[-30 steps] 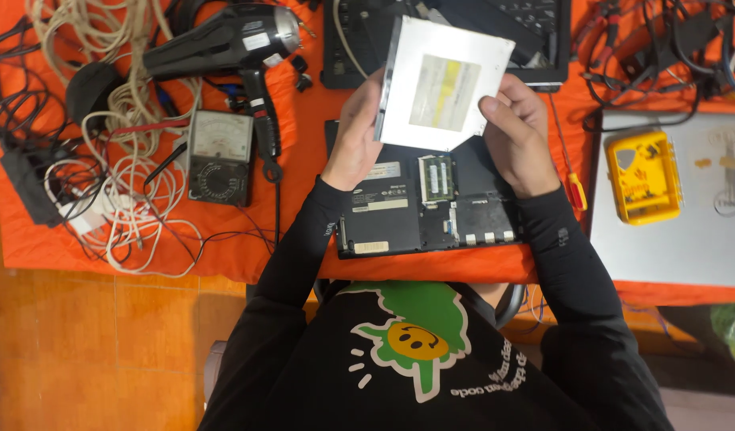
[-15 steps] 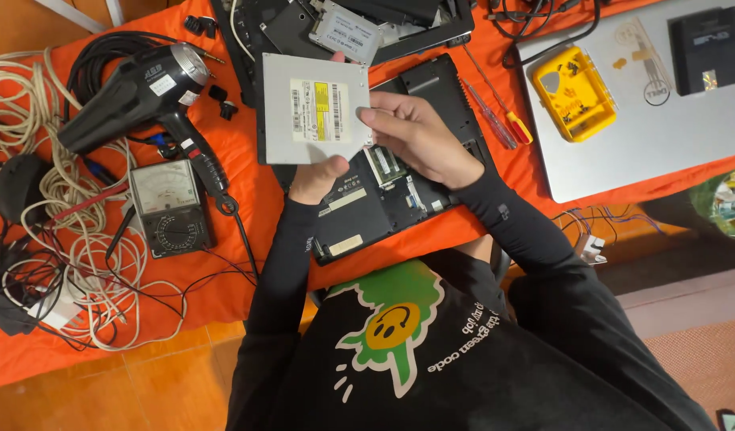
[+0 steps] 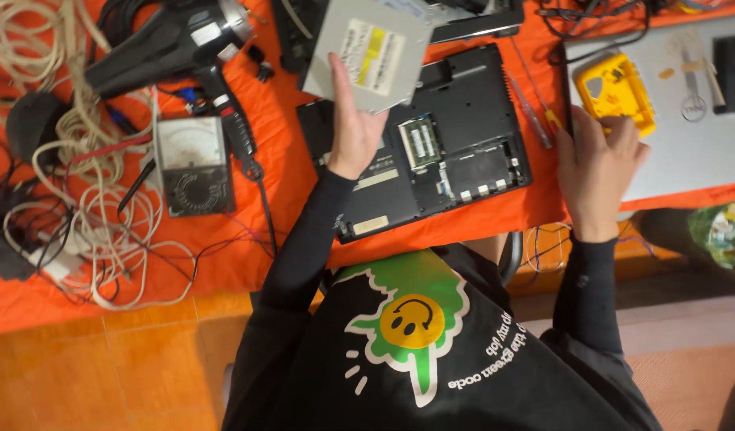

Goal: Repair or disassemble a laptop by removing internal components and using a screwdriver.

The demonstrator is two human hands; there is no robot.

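A: Which hand has the drive?

B: The left hand [image 3: 353, 136]. Its fingers are closed on the near edge of the grey optical drive [image 3: 375, 49], which stands up and away from the palm, over the far left corner of the opened laptop base [image 3: 463, 120].

A: How does the drive lie?

B: Label side up, nearly square, its slightly longer side running left to right, tipped a little.

A: And the right hand [image 3: 597, 164]?

B: Well off to the right, fingers spread and holding nothing, on the orange cloth [image 3: 287, 183] just short of the yellow case [image 3: 614, 94]. The screwdrivers [image 3: 535, 108] lie between it and the laptop.
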